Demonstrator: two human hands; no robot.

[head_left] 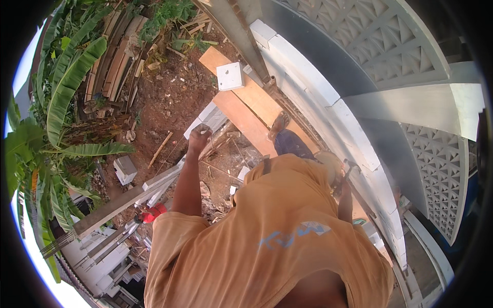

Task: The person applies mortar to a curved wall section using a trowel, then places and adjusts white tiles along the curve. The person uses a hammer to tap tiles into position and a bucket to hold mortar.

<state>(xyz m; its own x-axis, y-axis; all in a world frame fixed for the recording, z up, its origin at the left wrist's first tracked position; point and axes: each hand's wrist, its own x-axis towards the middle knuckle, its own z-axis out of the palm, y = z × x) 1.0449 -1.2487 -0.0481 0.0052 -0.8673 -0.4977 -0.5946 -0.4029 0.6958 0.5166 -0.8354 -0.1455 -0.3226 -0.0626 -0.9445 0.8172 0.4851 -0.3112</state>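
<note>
My left hand (199,134) is raised on the left side, its fingers curled together. Whatever it may hold is too small to make out; a thin line shows just beside it. My right hand (339,184) is low at my right side next to the white block wall (354,128). It is closed around a dark, narrow tool (350,168) whose kind I cannot tell, and the hand is partly hidden. A pale round thing (328,163) lies against my right side. My bare foot (280,123) stands on the wooden planks (244,115).
A white block (230,78) sits farther along the planks. Rubble-strewn soil (172,97) lies far below, with another pale block (125,170). A person in red (153,212) is down at the lower left. Banana leaves (72,82) and patterned vent panels (377,43) flank the scene.
</note>
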